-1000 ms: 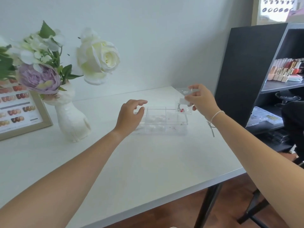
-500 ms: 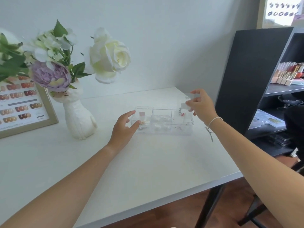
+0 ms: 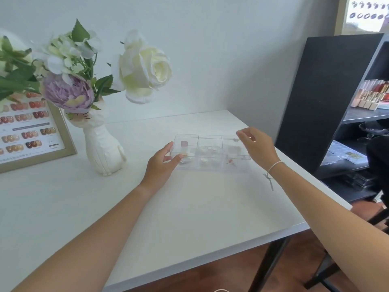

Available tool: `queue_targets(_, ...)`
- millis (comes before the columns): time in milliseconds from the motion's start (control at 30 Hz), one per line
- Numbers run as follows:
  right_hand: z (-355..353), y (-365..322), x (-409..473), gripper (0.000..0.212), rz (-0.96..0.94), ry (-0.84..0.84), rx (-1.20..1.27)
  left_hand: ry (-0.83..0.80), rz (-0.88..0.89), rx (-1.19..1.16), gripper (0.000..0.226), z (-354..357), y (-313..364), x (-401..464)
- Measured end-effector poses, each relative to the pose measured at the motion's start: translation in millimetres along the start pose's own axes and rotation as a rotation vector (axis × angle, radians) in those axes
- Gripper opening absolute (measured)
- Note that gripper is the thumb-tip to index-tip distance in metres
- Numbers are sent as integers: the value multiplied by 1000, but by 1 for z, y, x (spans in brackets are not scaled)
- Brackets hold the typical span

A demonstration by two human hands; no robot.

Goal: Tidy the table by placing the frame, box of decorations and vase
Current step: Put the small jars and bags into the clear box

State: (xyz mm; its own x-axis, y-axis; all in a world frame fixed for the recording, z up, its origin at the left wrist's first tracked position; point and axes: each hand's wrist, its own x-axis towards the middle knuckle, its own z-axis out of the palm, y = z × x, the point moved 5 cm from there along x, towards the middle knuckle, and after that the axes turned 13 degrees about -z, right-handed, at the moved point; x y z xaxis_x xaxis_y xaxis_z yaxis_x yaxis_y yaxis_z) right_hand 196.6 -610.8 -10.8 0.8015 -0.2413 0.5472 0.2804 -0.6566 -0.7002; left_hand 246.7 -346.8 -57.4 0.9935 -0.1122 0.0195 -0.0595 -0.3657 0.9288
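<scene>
Just clear, compartmented box of decorations [image 3: 210, 152]

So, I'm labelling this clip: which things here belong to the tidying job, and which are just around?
Job: frame, vase, clear box of decorations, held by left hand and right hand.
Around: black shelf unit, items on its shelves.
</scene>
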Motion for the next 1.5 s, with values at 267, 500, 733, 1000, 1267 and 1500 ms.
queue_targets(267, -4, 12, -22, 22, -70, -12, 51, -3, 2, 3, 60, 0, 0, -2)
queue_targets(500, 2, 18, -11, 32, -23, -10, 7, 5, -1, 12, 59, 0, 0, -2)
queue_targets(733, 8, 25, 1, 50, 125, -57, 17, 11, 3, 3, 58, -1, 1, -3)
queue_targets(1000, 11, 31, -17, 49, 195, -18, 191, 11, 12, 13, 57, 0, 3, -4)
queue_targets(1267, 17, 34, -39, 74, 183, -59, 254, -51, -43, 54, 68, 5, -2, 1)
queue_targets(1500, 25, 45, -38, 88, 188, -65, 223, -42, -48, -16, 65, 2, 1, 5)
